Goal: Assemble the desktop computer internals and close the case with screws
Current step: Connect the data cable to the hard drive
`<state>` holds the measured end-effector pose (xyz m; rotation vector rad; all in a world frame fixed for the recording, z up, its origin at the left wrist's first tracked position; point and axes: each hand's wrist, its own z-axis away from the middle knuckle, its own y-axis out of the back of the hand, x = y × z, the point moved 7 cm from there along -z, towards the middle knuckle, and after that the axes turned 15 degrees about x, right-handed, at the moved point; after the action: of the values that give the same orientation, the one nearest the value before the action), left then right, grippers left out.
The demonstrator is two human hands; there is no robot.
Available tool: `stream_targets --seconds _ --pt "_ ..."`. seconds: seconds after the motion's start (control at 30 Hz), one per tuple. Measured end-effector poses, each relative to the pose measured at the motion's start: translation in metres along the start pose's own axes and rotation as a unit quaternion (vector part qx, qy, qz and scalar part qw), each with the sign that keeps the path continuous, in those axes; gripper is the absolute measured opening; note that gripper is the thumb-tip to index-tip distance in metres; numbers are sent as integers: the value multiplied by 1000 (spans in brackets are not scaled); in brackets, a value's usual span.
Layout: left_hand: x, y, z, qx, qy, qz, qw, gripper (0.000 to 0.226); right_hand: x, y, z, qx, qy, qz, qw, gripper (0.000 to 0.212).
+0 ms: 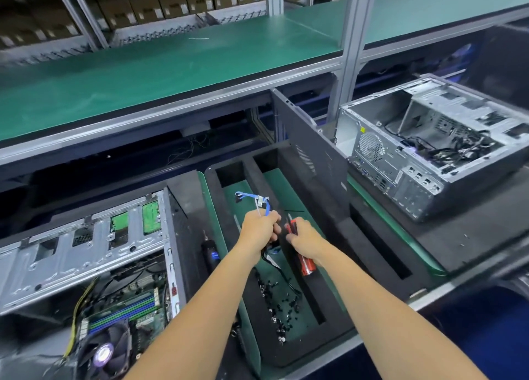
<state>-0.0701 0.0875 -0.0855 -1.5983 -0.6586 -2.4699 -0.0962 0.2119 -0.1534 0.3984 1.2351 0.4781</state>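
Observation:
An open computer case (86,242) lies at the lower left, showing its motherboard (126,311) and a CPU fan (104,351). Over the black foam tray (337,328) in the middle, my left hand (259,230) grips a bundle of cables (264,205), blue ones sticking up and black ones hanging below. My right hand (305,239) holds a red-handled screwdriver (306,265), tip up, close to the cables. Several black screws (282,302) lie scattered in the tray's green slot.
A black electric screwdriver (210,253) lies between the left case and the tray. A dark side panel (312,147) stands upright behind the tray. A second open case (435,147) with loose cables sits at the right. A green shelf (171,64) runs overhead.

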Motion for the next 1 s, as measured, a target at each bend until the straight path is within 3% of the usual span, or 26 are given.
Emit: stream_targets --seconds 0.1,0.23,0.4,0.5,0.57,0.73,0.8,0.9,1.0 --pt "2 1 0 -4 -3 10 1000 15 6 -11 -8 -22 29 73 997 17" --pt "4 4 1 -5 -3 23 1000 16 7 -9 -16 68 51 49 995 41" --pt "9 13 6 -9 1 44 999 22 -8 -3 -10 134 96 249 954 41" --pt "17 23 11 -11 -13 68 998 24 -47 8 -1 144 128 73 979 27" --pt "28 36 15 1 -34 88 996 24 -81 10 12 81 124 -82 986 42" --pt "74 91 31 25 -115 158 980 23 -160 4 54 -68 79 -322 941 52" --pt "90 121 38 59 -146 165 974 25 -191 0 72 -99 97 -342 929 51" --pt "100 170 43 118 -166 175 963 33 -236 -9 104 -102 227 -284 926 32" --pt "96 217 49 159 -158 194 955 21 -268 -28 136 -117 304 -256 910 18"
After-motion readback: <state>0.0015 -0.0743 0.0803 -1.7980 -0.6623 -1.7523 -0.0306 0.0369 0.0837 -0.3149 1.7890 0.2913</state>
